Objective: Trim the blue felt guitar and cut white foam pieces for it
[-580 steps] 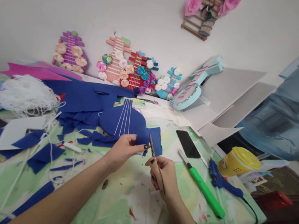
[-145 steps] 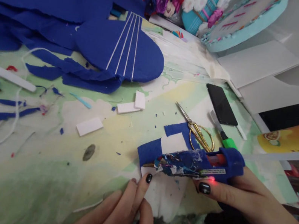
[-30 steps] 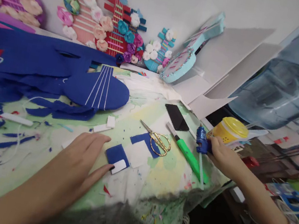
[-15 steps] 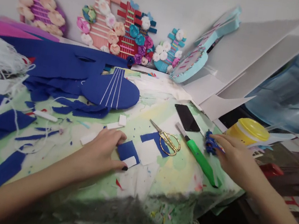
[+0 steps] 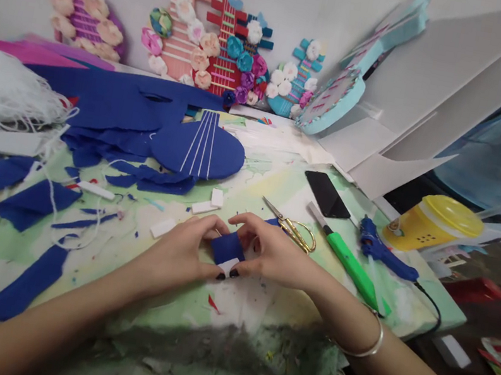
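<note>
Both hands meet around a small blue square (image 5: 227, 248) with a white piece (image 5: 228, 266) at its near edge. My left hand (image 5: 183, 246) grips it from the left, thumb at the white piece. From the right, my right hand (image 5: 271, 253) closes on the same square, its thumb also at the white piece. Gold-handled scissors (image 5: 294, 230) lie just beyond the right hand, partly over another blue piece. A green cutter (image 5: 352, 268) and a blue glue gun (image 5: 381, 251) rest farther right. White blocks (image 5: 216, 198) sit behind the left hand.
A blue guitar-shaped body (image 5: 199, 147) with white strings lies behind the hands. Blue scraps (image 5: 36, 203) and white yarn (image 5: 7, 89) spread at left. A phone (image 5: 327, 194) and a yellow tub (image 5: 436, 224) stand at right. Decorated guitars (image 5: 226, 43) lean on the wall.
My right hand has left the glue gun and come to the blue square beside my left hand. The glue gun now lies on the table. The view has shifted slightly.
</note>
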Tool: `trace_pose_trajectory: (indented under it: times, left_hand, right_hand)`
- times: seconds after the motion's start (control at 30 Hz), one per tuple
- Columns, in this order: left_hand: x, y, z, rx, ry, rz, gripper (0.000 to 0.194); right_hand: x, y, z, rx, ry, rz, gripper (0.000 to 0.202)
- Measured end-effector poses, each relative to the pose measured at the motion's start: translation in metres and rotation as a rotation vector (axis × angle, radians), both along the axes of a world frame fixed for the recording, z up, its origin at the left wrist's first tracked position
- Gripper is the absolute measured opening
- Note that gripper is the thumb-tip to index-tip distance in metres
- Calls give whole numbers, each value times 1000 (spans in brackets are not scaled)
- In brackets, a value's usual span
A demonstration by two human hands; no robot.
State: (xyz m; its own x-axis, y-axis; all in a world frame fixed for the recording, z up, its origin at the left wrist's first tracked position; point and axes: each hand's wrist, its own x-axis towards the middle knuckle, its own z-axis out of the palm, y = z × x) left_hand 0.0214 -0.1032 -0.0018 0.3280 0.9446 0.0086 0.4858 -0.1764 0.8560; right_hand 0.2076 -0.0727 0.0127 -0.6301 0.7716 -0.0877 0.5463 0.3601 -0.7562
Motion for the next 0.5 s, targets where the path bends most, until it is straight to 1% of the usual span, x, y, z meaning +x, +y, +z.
trace_pose_trajectory:
  times: [0.1, 0.2, 0.4, 0.5]
  left_hand:
    - [1, -1, 2, -64, -63, -18, 34]
    - [1, -1, 2, -88, -72, -26, 31]
    - [2, -1, -2, -28, -28, -21, 24]
    - [1, 0, -4, 6, -22, -22, 27]
  right_hand:
    - [-1, -1, -3, -13, -13, -7, 50]
    - [-1, -3, -5, -27, 7, 3, 41]
    - [-2, 0, -3, 124, -93, 24, 23]
    - [-2, 1, -2, 93, -108, 45, 18]
